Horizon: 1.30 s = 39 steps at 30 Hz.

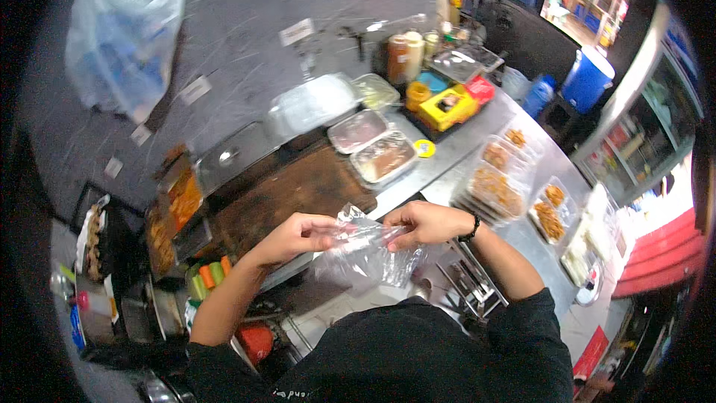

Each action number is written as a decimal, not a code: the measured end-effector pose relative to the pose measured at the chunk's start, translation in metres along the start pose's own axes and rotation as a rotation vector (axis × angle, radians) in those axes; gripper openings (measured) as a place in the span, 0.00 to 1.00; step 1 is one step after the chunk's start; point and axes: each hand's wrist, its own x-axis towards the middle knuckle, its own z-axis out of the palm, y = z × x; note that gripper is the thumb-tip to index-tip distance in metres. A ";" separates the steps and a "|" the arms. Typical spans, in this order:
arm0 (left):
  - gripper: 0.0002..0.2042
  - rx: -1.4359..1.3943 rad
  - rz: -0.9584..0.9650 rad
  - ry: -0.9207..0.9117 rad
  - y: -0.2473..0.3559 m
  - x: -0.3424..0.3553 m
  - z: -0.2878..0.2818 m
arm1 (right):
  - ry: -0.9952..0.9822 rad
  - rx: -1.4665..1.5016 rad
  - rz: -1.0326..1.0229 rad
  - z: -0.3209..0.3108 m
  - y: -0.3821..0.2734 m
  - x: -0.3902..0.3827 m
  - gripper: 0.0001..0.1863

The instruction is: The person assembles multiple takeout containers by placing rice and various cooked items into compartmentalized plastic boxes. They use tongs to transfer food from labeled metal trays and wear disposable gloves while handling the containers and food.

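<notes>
One clear plastic bag point(373, 252), thin, shiny, crinkled, no contents visible; see-through enough to show floor behind it. Bag sits in front of the person's torso, just off the near edge of the worktop, between both hands. Left hand point(304, 236) is narrow, thumb and fingers pinching the bag's left upper part. Right hand point(422, 222) also narrow, fingers curled, gripping the right upper part; black bracelet point(470, 228) on that wrist. Film is bunched between the hands, looser part hanging below; can't tell if the mouth is parted.

Surface: brown wooden board point(291, 188), stained and worn, just beyond the hands. Two rectangular food trays point(383, 155) at its far right corner. Pan of orange food point(183, 198) to the left, green and orange vegetable pieces point(211, 277) nearer the left forearm. Metal counter point(552, 160) on the right carries stacked clear containers point(496, 192) of orange-brown food. Sauce bottles point(397, 57) and yellow box point(447, 107) further back.

Room: grey wall point(253, 37), scuffed, with a hanging bluish bag point(127, 41); blue drum point(588, 80) and glass-fronted cabinet point(643, 123) far right.
</notes>
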 end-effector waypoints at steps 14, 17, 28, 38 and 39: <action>0.09 0.457 0.024 0.576 -0.032 0.155 0.074 | 1.620 -0.045 0.048 -0.028 0.052 -0.175 0.14; 0.06 0.032 0.180 0.493 -0.058 0.164 0.106 | 1.264 0.275 0.170 0.042 0.026 -0.135 0.20; 0.11 0.270 -0.042 0.121 -0.083 0.142 0.035 | 1.285 1.468 -0.201 0.133 0.057 -0.027 0.03; 0.10 1.399 0.909 -0.569 -0.142 0.095 0.032 | 1.450 1.147 0.577 0.185 0.081 0.018 0.10; 0.13 1.438 0.868 -0.623 -0.146 0.097 0.034 | 1.396 0.963 0.618 0.181 0.078 0.017 0.11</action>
